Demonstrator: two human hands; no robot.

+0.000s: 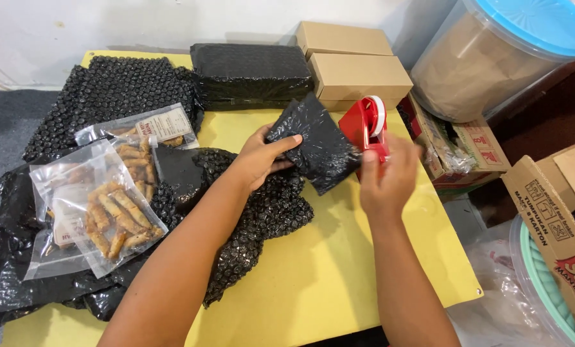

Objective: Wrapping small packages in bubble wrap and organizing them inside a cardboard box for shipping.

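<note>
A yellow tabletop point(319, 276) carries nearly everything here. Its left side is covered by loose sheets of black bubble wrap point(117, 87), with clear pouches of fried snack sticks point(110, 215) lying on top. At the back sit a stack of wrapped black bundles point(252, 74) and two plain brown cardboard boxes point(358, 74); a large clear tub with a blue lid point(506, 54) stands off the right edge.

Near the middle, the left hand point(258, 157) is closed on a small black bubble-wrapped parcel point(316, 144), thumb across its near face, holding it tilted just above the tabletop. The right hand point(390, 177) is wrapped around a red tape dispenser point(368, 128), which touches the parcel's right edge — though motion blur hides how tightly the fingers grip.

The likely trouble is the wrap springing open, since only the thumb pins the fold. Tape drawn at an angle could also crease or stick to itself, and the blade sits close to the left fingers — a slip there could nick them.
</note>
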